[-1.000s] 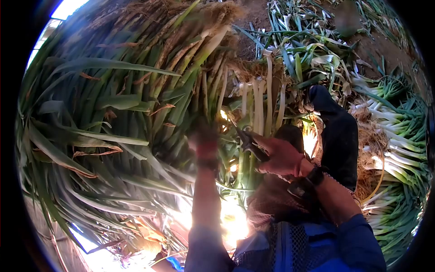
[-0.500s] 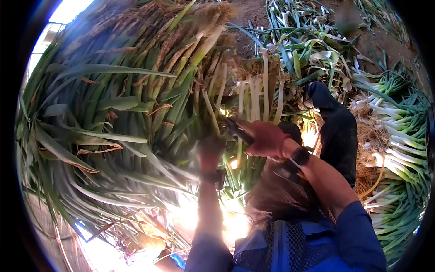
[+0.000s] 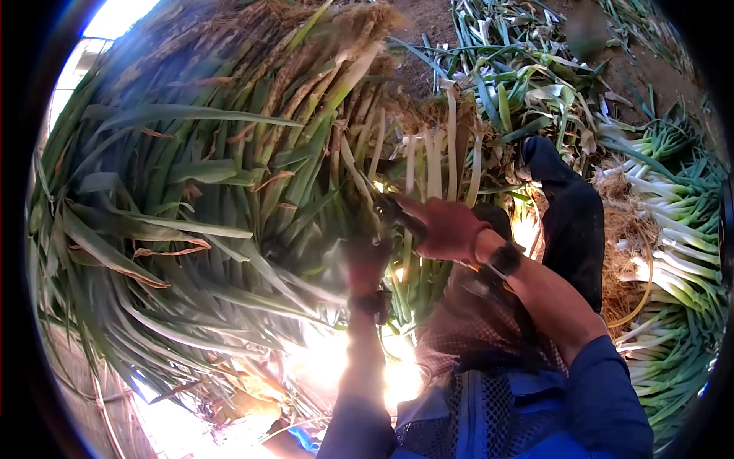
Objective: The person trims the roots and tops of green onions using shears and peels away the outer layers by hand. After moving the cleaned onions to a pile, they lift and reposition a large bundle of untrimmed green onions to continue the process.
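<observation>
My right hand, in a red glove, is closed around a dark hand tool that points left. Just left of the tool's tip, a pale long green onion slants upward, its lower part running into my left hand. That hand is gloved, blurred and in shade, with fingers closed around the stalk. Behind both hands stand several white onion stems, roots uppermost. A large heap of long green onions with dry outer leaves fills the left side, close against my left hand.
Cleaned long green onions lie stacked at the right, roots inward, with a yellow hose beside them. Stripped leaves cover the soil at the upper right. My dark-clothed leg is between. Strong sunlight glares below my left hand.
My left hand has moved slightly right and toward the tool. My right hand stays nearly in place, still around the tool.
</observation>
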Available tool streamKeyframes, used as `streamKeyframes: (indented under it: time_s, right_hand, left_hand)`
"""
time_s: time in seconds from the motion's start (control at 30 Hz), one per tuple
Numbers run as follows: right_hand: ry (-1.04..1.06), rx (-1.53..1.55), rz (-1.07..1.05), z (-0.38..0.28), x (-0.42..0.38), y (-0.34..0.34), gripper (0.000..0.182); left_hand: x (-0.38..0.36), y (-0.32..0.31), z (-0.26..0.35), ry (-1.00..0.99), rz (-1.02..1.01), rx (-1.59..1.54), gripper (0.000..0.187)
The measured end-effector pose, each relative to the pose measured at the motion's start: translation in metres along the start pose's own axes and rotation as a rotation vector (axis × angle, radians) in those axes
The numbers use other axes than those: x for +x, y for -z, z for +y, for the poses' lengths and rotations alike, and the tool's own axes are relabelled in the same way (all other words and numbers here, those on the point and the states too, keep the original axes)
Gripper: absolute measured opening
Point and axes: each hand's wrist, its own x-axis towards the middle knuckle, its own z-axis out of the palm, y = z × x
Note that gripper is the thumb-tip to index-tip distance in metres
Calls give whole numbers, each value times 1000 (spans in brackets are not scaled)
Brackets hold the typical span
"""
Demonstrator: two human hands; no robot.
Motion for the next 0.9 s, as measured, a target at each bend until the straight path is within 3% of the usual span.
streamKeyframes:
  time_s: [0.13, 0.23, 0.37, 0.43, 0.47, 0.53, 0.67, 0.77, 0.83, 0.9]
  right_hand:
    - [16, 83, -39, 9, -42, -7, 96]
    - [95, 0, -100, 11, -76, -11, 98]
    - [4, -69, -178, 12, -104, -12, 96]
    - [265, -38, -81, 19, -113, -22, 95]
    - [265, -39, -82, 20, -113, -25, 95]
    - [164, -25, -148, 14, -105, -22, 94]
    - [29, 35, -221, -4, -65, -9, 95]
    - [13, -31, -99, -5, -29, -13, 93]
    - [11, -63, 18, -7, -12, -10, 91]
    - [-16, -17, -30, -6, -18, -5, 90]
  left_hand:
    - [-22, 17, 23, 17, -93, -187, 51]
    - [-30, -4, 10, -37, -2, -167, 50]
    - [-33, -28, -10, -104, -2, -375, 43]
    - [-28, -35, -17, -368, 205, -421, 39]
    - [-27, -37, -23, -367, 206, -422, 39]
    - [-35, -16, -14, -192, -35, -463, 38]
    - [-35, -28, -27, -173, -34, -633, 40]
    - [-37, -25, -33, -211, -120, -625, 47]
    - [-45, -26, -39, -5, -300, -995, 56]
    - [-51, -31, -49, -40, -341, -1009, 58]
